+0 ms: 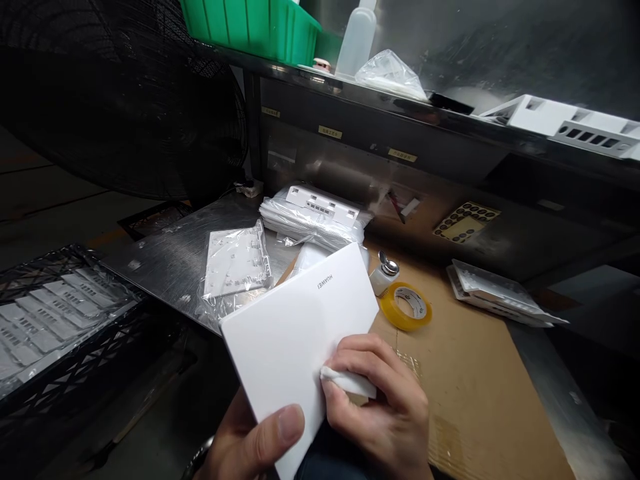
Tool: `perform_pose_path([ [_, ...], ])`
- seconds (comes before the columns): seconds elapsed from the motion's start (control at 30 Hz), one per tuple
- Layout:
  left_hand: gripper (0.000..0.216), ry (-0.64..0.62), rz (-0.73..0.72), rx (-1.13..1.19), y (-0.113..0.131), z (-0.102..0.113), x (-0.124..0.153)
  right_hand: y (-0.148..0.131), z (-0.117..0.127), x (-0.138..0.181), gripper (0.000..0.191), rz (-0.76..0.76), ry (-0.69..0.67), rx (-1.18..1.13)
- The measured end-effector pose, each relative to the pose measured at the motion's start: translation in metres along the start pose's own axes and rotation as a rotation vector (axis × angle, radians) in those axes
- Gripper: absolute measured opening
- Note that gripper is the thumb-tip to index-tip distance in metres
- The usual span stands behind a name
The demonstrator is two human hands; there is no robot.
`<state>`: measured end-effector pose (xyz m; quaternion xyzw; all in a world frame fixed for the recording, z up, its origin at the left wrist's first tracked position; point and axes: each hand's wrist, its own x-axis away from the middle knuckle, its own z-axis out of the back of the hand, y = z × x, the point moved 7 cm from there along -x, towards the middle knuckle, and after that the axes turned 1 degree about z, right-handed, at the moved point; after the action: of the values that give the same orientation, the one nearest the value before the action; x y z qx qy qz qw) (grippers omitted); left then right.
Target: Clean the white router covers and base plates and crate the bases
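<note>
Small dark letters spelling HUAWEI sit near the far edge of the white panel, which is held tilted over the near edge of the worktable. The left hand is closed on its lower left, thumb pressed on the face; the fingers beneath are hidden from me. The right hand has a folded white cloth pinched tightly between thumb and fingers, against the panel's right side.

Yellow labels run along the panel under the shelf, their Chinese characters too small for me to read. So is the print inside the yellow tape roll, which lies just beside a pump bottle.

The green basket is cut off above, and a white housing runs out of sight at the right. Over on the left, the big fan is mostly lost in darkness.

The worktable is scuffed metal, partly covered by brown cardboard. A bagged white part lies on the bare metal, near a stack of plastic bags. Lower left, a black crate holds a row of wrapped white housings.
</note>
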<state>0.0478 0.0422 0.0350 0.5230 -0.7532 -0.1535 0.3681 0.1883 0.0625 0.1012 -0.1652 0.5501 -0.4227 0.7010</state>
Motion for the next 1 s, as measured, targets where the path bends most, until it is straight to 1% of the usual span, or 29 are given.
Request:
perform_pose_path([
  [0.1,0.072,-0.006,-0.001,-0.004,-0.0001,0.0002,-0.0001,0.0004,0.0002,-0.0008,0.023,-0.014,-0.009,0.0],
  [0.23,0.072,-0.068,-0.023,-0.013,0.0009,-0.0018,-0.0006,0.0001,0.0008,0.0,0.023,0.001,0.0,-0.01],
  [0.33,0.071,-0.073,-0.044,-0.018,0.0012,0.0005,-0.0012,0.0015,0.0009,0.001,0.023,0.006,0.005,-0.014],
  [0.47,0.07,-0.084,-0.024,0.002,-0.0017,0.0008,-0.0016,0.0039,0.0009,0.0009,0.024,-0.008,0.0,-0.025],
  [0.6,0.069,-0.058,-0.033,0.007,-0.0003,0.0002,-0.0011,0.0026,0.0014,0.0,0.023,-0.004,0.003,-0.032],
  [0.73,0.069,-0.015,-0.016,-0.039,0.0002,0.001,-0.0002,0.0035,0.0013,-0.0002,0.023,-0.032,-0.011,-0.019],
  [0.9,0.072,-0.021,-0.001,-0.004,-0.002,-0.0002,0.0007,0.0015,0.0019,-0.0024,0.021,-0.03,-0.027,-0.037],
  [1.0,0.073,-0.012,0.015,0.014,-0.0038,-0.0004,0.0011,0.0025,0.0012,-0.0039,0.023,-0.066,-0.052,-0.018],
])
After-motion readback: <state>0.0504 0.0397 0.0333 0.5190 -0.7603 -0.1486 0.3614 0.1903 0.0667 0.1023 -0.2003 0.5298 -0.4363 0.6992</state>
